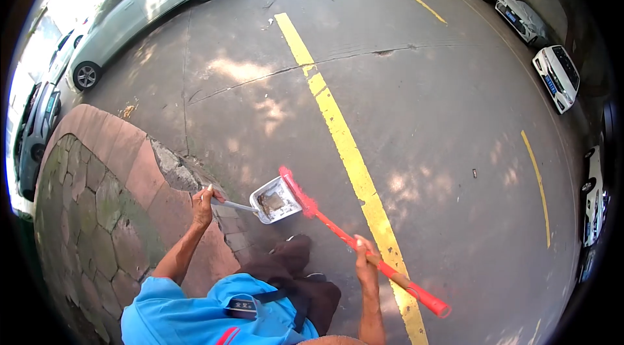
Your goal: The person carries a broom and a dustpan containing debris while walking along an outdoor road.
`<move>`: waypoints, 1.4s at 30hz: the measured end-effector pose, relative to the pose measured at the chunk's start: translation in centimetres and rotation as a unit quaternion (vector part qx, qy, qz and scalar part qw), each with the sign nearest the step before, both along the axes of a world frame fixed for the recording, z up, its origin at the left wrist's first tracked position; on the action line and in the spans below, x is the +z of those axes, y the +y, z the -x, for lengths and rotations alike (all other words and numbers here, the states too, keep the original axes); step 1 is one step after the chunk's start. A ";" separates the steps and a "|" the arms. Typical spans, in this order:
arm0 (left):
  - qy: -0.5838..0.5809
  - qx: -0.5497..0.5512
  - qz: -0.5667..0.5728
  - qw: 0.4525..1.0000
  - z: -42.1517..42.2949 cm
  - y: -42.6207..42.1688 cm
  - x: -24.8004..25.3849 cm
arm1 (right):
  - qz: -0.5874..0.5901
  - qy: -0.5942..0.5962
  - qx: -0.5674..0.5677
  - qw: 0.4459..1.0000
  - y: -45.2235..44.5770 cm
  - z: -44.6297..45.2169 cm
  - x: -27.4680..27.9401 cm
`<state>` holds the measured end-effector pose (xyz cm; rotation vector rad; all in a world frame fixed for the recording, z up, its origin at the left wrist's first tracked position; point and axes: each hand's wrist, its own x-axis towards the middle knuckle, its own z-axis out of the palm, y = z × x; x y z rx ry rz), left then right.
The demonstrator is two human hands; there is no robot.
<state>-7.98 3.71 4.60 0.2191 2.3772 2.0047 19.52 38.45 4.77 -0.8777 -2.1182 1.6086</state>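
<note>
Two hands: the left hand [204,205] is gripping the dustpan handle [235,204], and the right hand [366,260] is gripping the broom [335,230] by its red shaft.
Dustpan place: the white dustpan [281,213] is staying ahead of the body, between the hands and nearer to the left one; whether it is resting on the ground [455,228] or hanging just above, I cannot tell.
Dustpan handling: it is looking light and stiff, probably of plastic; its long handle is offering the best hold, and a level wrist should be keeping the load from sliding out.
Dustpan contents: some brownish dirt [270,203] is lying on the bottom, looking dry and light; its exact kind I cannot tell.
Broom place: the red bristles [297,194] are lying along the dustpan's edge nearer to the right hand; the shaft is passing through this hand and going beyond it.
Broom handling: the shaft is seeming stiff, smooth, perhaps slippery; the bristles are seeming soft, so the shaft is giving the safer hold.
</note>
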 end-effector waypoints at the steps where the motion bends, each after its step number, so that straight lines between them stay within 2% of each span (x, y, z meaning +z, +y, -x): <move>1: -0.024 -0.007 0.013 1.000 -0.1 -0.1 -0.5 | -0.022 -0.033 0.025 0.999 -0.8 -0.7 0.1; 3: -0.044 -0.022 0.040 0.998 -0.2 -0.3 -1.5 | 0.193 -0.065 0.041 0.978 -3.0 -1.2 3.9; 5: -0.048 -0.011 0.063 0.997 -0.9 0.0 -0.8 | 0.327 -0.114 0.074 0.935 -4.3 -2.3 5.0; 8: -0.038 0.002 0.094 0.995 -1.6 0.8 -1.1 | 0.332 -0.095 0.129 0.930 -6.4 -4.1 2.3; 12: -0.038 0.023 0.085 0.995 -2.2 2.0 -0.7 | 0.326 -0.097 0.185 0.922 -6.6 -5.1 1.9; 15: -0.044 0.035 0.063 0.996 -1.8 3.0 -1.3 | 0.418 -0.093 0.273 0.861 -4.3 -6.0 2.2; 18: -0.080 0.022 0.083 0.993 -1.4 1.4 -3.3 | 0.443 -0.140 0.259 0.846 -2.8 -6.5 4.8; 20: -0.087 0.074 0.026 0.993 -2.3 2.2 -0.6 | 0.418 -0.174 0.274 0.848 -2.5 -6.9 6.0; 22: -0.103 0.101 0.009 0.990 -2.3 2.1 -0.7 | 0.373 -0.267 0.264 0.848 -1.8 -6.5 6.2; 24: -0.114 0.134 -0.006 0.984 -3.0 1.9 -1.2 | 0.379 -0.292 0.252 0.841 -1.1 -7.4 4.2; 26: -0.114 0.140 0.015 0.984 -3.3 1.7 -1.7 | 0.456 -0.329 0.182 0.807 -0.2 -6.4 2.5; 27: -0.094 0.146 0.004 0.985 -3.6 2.0 -1.3 | 0.451 -0.338 0.199 0.802 -0.5 -4.9 3.9; 29: -0.112 0.177 0.004 0.978 -4.2 2.0 -1.1 | 0.264 -0.404 0.165 0.860 -2.4 -2.5 8.5; 30: -0.132 0.187 0.003 0.974 -4.5 2.1 -1.1 | 0.261 -0.412 0.176 0.855 -2.6 -2.1 7.9; 32: -0.130 0.197 0.000 0.972 -4.5 1.6 -1.5 | 0.188 -0.353 0.152 0.904 -2.7 -3.8 4.3; 33: -0.133 0.204 0.019 0.970 -4.7 0.5 -1.3 | 0.176 -0.353 0.251 0.884 -3.3 -3.5 2.8; 34: -0.132 0.208 0.018 0.969 -4.6 0.8 -0.9 | 0.169 -0.355 0.257 0.883 -2.4 -3.3 2.5; 35: -0.136 0.208 0.010 0.968 -4.2 1.1 -0.3 | 0.172 -0.363 0.263 0.877 -1.2 -3.0 2.8; 36: -0.136 0.215 0.005 0.967 -3.8 1.0 -0.4 | 0.180 -0.372 0.268 0.870 -2.0 -0.8 6.4; 37: -0.141 0.228 -0.002 0.963 -3.5 0.9 -0.6 | 0.238 -0.374 0.258 0.858 -2.8 1.1 9.5; 42: -0.187 0.281 -0.041 0.940 -2.2 -0.3 -0.6 | 0.173 -0.337 0.328 0.865 -1.7 6.0 6.7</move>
